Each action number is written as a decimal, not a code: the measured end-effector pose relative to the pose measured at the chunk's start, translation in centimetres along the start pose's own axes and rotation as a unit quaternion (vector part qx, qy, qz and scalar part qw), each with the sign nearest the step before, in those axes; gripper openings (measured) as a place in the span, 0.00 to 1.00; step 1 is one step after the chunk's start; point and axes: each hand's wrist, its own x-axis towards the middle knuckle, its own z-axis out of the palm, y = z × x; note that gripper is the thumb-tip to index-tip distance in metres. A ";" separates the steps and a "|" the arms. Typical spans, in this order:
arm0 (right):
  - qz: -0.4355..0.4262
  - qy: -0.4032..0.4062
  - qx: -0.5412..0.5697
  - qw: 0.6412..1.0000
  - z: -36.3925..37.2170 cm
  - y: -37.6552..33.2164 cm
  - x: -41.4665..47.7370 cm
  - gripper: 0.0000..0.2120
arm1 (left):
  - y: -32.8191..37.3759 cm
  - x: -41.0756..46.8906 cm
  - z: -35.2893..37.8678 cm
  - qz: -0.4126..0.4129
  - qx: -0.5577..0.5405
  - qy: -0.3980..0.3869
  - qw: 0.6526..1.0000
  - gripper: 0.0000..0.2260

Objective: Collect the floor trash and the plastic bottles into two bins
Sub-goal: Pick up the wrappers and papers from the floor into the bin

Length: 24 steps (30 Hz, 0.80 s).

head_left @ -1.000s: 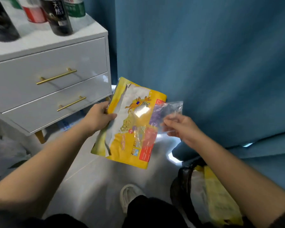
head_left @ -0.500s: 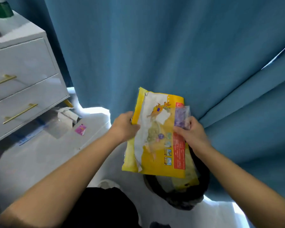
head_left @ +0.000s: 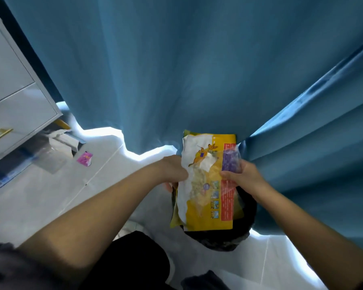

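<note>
Now, both hands are holding the yellow bag (head_left: 205,208) just above the black bin (head_left: 218,240).
The left hand (head_left: 174,170) is gripping its left edge, and the right hand (head_left: 242,177) is pinching the right edge together with a clear wrapper (head_left: 232,159). The bag's long axis is running near to far, with its top pointing at the blue curtain (head_left: 176,70). An orange cartoon animal is showing, but the red panel's writing is coming through too blurred to read. A pink packet (head_left: 85,158) is lying on the floor, far left.
</note>
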 end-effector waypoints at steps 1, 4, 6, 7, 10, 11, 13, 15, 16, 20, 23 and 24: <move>0.011 -0.024 0.007 1.000 0.0 0.0 0.0 0.08 | -0.3 -0.3 -0.3 -0.011 -0.020 -0.039 0.999 0.16; 0.039 -0.093 0.005 0.995 0.1 0.2 -0.4 0.08 | -1.5 -1.1 -1.1 -0.041 -0.040 -0.121 0.991 0.16; 0.044 -0.113 -0.004 0.993 0.1 0.2 -0.7 0.08 | -1.9 -1.3 -0.9 -0.051 -0.046 -0.114 0.991 0.14; 0.045 -0.117 -0.009 0.992 0.0 0.2 -0.9 0.07 | -1.9 -1.2 -0.5 -0.051 -0.045 -0.096 0.993 0.13; 0.061 -0.126 -0.017 0.990 -1.1 0.1 -1.6 0.08 | -1.5 -0.7 0.9 -0.032 -0.043 -0.051 0.997 0.10; 0.072 -0.131 -0.014 0.989 -1.7 0.2 -1.8 0.08 | -1.1 -0.4 1.3 -0.025 -0.035 -0.042 0.998 0.10; 0.094 -0.128 -0.004 0.987 -3.0 0.6 -2.0 0.09 | -0.1 0.5 1.9 -0.017 -0.012 -0.025 0.999 0.10; 0.109 -0.108 -0.003 0.988 -3.9 1.2 -1.8 0.09 | 0.9 1.6 2.3 -0.017 0.003 0.000 1.000 0.07; 0.112 -0.094 -0.009 0.989 -4.1 1.6 -1.5 0.09 | 1.3 2.2 2.6 -0.016 0.013 0.016 1.000 0.06; 0.116 -0.068 -0.078 0.988 -3.5 3.2 0.3 0.05 | 0.7 5.4 4.3 -0.016 0.114 0.098 0.988 0.05; 0.108 -0.017 -0.177 0.978 -2.3 5.2 2.7 0.04 | -0.4 7.2 5.6 -0.028 0.116 0.123 0.985 0.04; 0.102 0.002 -0.212 0.972 -1.8 5.5 3.4 0.04 | -0.6 7.6 5.8 -0.029 0.119 0.129 0.984 0.05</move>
